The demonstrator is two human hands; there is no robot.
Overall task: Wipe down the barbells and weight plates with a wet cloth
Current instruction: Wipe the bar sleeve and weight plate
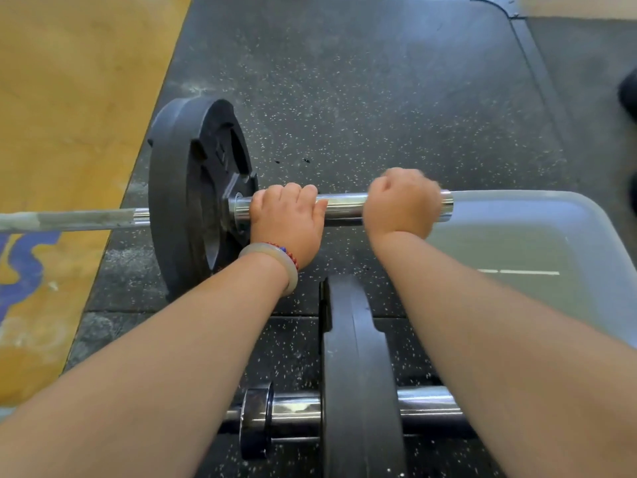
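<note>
Step in hand, as judged: wiping the loading sleeve of the far barbell (344, 205), which lies across the rubber floor (379, 98) with its thin shaft running out over the yellow platform (69, 98) at the floor's left edge. The left hand (287, 215) has its grip closed round the sleeve, just beside the far weight plate (193, 194), and appears to steady the bar. The right hand (401, 201) is blurred; its grip is curled over the sleeve near the free end. The cloth is not visible; whether it sits under the right palm cannot be told. Next move, as judged: work the right hand along the sleeve toward the left hand, then shift the left hand to expose the covered section, with the plate face and rim to follow. Count: two barbells, the near barbell (424, 405) lying toward the floor's bottom edge; two weight plates, one on each bar, the near weight plate (358, 374) standing on edge between the forearms; one translucent tub (551, 196) holding water at the right edge of the floor, directly below the far sleeve's end; one pale bangle (292, 274) with a beaded band on the left wrist. A dark object at the far right edge is not identifiable.
</note>
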